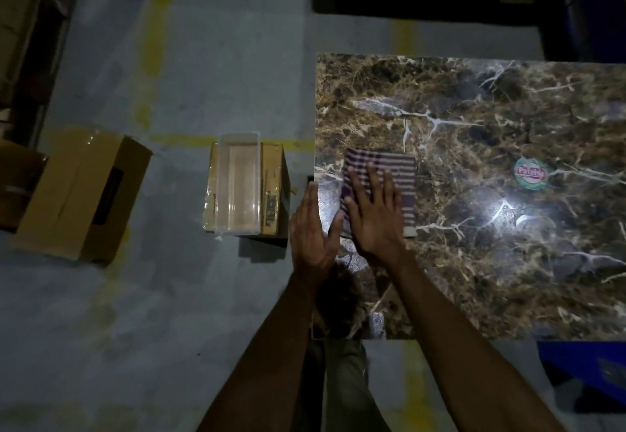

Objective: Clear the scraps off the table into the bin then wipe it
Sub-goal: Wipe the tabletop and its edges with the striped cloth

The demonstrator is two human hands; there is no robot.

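- A brown marble-patterned glossy bench (491, 119) fills the right of the head view, with a bright light glare on its surface.
- A purple-and-white striped folded cloth (389, 163) lies flat on the bench near its left edge.
- The right hand (374, 214) presses on the cloth with fingers straight and spread, its grip released, palm down.
- The left hand (313, 228) is held edge-on at the bench's left edge, just beside the cloth, fingers straight and together, grip released and holding nothing.
- A clear rectangular plastic bin (238, 182) sits on top of a brown cardboard box (272, 191) on the floor, just left of the bench.
- A round green-and-red sticker (531, 174) sits on the bench, well right of the cloth.
- An open brown cardboard carton (78, 194) lies on the grey floor (203, 58) farther left.
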